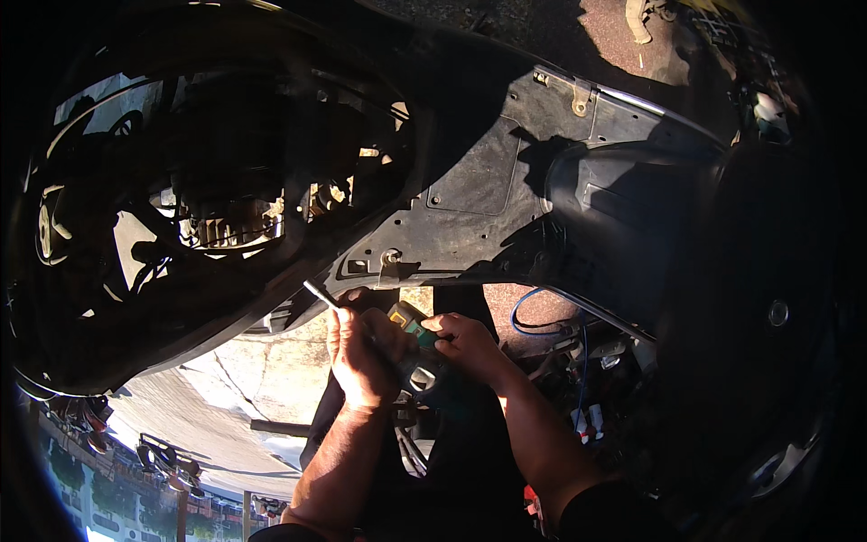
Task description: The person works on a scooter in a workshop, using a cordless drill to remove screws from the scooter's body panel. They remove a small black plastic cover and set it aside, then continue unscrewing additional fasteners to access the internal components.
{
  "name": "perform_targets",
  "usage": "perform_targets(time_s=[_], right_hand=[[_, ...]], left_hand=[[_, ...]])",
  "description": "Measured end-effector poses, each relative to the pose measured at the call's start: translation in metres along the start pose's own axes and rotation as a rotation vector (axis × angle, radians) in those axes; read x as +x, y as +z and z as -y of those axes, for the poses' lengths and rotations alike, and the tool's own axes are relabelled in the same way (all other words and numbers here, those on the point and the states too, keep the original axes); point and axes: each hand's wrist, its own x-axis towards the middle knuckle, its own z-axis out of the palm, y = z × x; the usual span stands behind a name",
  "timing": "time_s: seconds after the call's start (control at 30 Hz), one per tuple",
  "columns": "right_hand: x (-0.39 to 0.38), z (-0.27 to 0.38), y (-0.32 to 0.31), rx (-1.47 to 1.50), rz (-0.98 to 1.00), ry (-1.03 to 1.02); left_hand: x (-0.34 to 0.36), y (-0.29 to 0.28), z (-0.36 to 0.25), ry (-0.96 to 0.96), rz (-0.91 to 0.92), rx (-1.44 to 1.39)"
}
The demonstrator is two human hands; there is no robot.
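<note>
Close together, my two hands are just below the lower edge of a large dark car panel (pixel 479 172). My left hand (pixel 357 361) is closed, and a thin pale metal rod (pixel 320 294) sticks out from it toward the upper left. Around the body of a green tool with a yellow patch (pixel 408 318), my right hand (pixel 465 341) is wrapped. It looks like a power tool, but shadow hides much of it. Whether the rod joins the tool cannot be seen behind the left hand.
A black bumper-like frame (pixel 271 312) with large openings fills the left. A dark moulded liner (pixel 623 190) bulges at the right. Below it lie a blue cable (pixel 515 318) and assorted small items (pixel 591 420). Pale ground (pixel 262 370) shows at the lower left.
</note>
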Motion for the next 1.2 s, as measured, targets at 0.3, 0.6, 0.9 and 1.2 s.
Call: perform_targets(time_s=[0.3,0.6,0.9,1.2], right_hand=[[-0.025,-0.04,0.042,0.806,-0.175,0.377],[-0.026,-0.134,0.094,0.982,-0.22,0.349],[0.011,-0.241,0.157,0.631,-0.416,0.181],[0.082,-0.427,0.144,-0.035,-0.6,0.461]], left_hand=[[-0.004,-0.024,0.026,0.034,0.064,0.209],[0.034,-0.118,0.126,0.185,0.122,0.64],[0.113,-0.179,0.171,0.081,0.231,0.969],[0.189,-0.188,0.171,0.182,0.342,1.43]])
